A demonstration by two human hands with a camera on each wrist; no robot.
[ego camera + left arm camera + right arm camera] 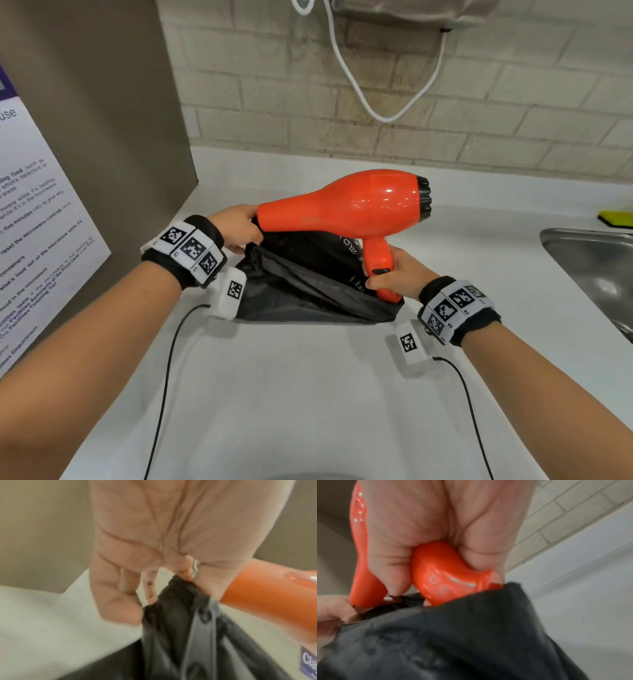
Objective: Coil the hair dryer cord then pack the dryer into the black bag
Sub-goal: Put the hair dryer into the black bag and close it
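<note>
An orange hair dryer (346, 202) with a black rear grille hangs level above the open black bag (308, 291) on the white counter. My right hand (394, 274) grips the dryer's handle (447, 574), whose lower end dips into the bag's mouth. My left hand (236, 226) pinches the gathered rim of the bag (181, 588) at its far left and holds it up, beside the dryer's nozzle (267, 595). The cord is hidden, perhaps inside the bag.
A steel sink (592, 270) sits at the right with a yellow-green sponge (616, 217) behind it. A brown panel with a printed notice (37, 222) stands at the left. A white cable (376, 113) loops down the tiled wall. Thin black wrist cables (164, 394) trail over the counter.
</note>
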